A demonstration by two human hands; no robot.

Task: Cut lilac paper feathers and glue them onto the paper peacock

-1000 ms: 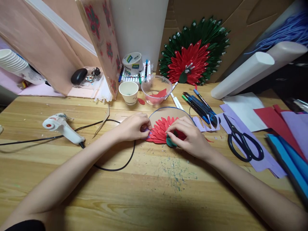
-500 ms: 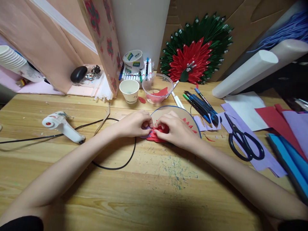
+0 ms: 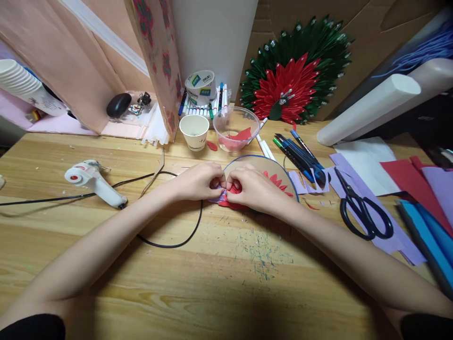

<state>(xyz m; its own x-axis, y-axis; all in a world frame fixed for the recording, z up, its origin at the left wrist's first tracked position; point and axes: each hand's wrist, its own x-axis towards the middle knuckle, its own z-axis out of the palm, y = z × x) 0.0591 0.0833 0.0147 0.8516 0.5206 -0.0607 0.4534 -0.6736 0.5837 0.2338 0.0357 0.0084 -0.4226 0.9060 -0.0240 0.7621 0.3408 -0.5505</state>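
Head view: my left hand (image 3: 198,182) and right hand (image 3: 256,186) are meeting, fingers narrow, at the purple piece (image 3: 221,197); cannot tell whether they're gripping it. Red petals (image 3: 276,182) are covering part of the disc (image 3: 264,164); beyond my fingers, card is showing bare.
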